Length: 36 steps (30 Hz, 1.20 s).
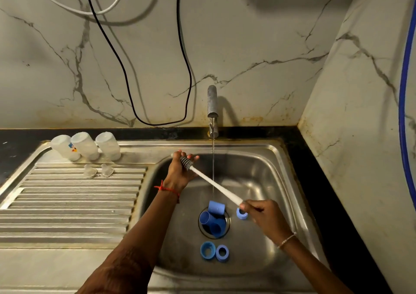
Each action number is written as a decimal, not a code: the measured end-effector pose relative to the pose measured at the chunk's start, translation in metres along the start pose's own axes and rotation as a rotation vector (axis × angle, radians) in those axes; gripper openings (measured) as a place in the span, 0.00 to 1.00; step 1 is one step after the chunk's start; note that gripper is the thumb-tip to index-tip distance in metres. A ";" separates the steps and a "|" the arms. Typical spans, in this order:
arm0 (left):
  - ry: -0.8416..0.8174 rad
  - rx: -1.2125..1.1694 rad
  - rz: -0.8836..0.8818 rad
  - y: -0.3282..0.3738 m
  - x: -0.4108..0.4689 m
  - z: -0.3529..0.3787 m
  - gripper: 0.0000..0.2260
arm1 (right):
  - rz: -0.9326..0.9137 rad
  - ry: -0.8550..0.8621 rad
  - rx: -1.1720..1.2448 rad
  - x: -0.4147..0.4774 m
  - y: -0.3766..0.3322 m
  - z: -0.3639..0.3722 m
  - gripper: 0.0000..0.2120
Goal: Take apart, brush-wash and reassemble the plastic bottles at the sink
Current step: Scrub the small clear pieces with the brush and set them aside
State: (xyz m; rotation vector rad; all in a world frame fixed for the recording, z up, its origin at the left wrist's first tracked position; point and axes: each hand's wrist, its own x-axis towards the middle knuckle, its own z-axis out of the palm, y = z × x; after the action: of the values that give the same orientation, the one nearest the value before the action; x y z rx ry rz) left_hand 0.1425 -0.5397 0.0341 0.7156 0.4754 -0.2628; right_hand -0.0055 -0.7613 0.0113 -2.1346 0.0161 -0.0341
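My right hand grips the end of a white bottle brush over the sink. Its grey bristle head lies in my left hand, whose fingers curl around it; whether a clear part is in there too I cannot tell. Three clear bottle bodies stand upside down on the drainboard, with two clear teats in front of them. Blue caps lie over the drain. Three blue rings lie in the basin: one by my right hand, two nearer me.
The tap runs a thin stream of water into the steel sink. A ridged drainboard lies to the left. Black and white cables hang on the marble wall. A black counter borders the sink at right.
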 end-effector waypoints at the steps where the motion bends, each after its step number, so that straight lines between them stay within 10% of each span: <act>1: 0.079 0.003 0.016 -0.002 0.003 0.000 0.15 | -0.221 0.143 -0.320 0.001 0.008 0.005 0.19; 6: 0.251 0.023 -0.009 -0.003 0.009 -0.006 0.13 | -0.483 0.203 -0.758 0.000 0.020 0.007 0.27; 10: 0.181 0.007 -0.045 -0.004 0.007 -0.013 0.10 | 0.131 -0.182 0.158 0.003 -0.001 0.003 0.31; 15: 0.028 -0.017 -0.080 -0.004 -0.002 -0.013 0.13 | 0.649 -0.555 0.685 -0.004 0.001 -0.011 0.21; 22: 0.228 0.088 -0.061 -0.017 0.007 -0.021 0.15 | -0.115 -0.058 -0.446 -0.014 0.023 -0.007 0.21; 26: 0.153 0.119 -0.112 -0.022 0.007 -0.019 0.18 | 0.085 -0.071 0.072 -0.019 0.022 -0.003 0.37; 36: 0.243 0.153 0.138 -0.023 0.011 -0.039 0.19 | 0.495 -0.157 0.273 -0.020 0.018 -0.006 0.18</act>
State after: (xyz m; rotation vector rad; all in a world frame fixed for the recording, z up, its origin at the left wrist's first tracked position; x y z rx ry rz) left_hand 0.1306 -0.5302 -0.0103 0.9311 0.6378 -0.0824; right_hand -0.0260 -0.7752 -0.0008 -1.8045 0.4219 0.3987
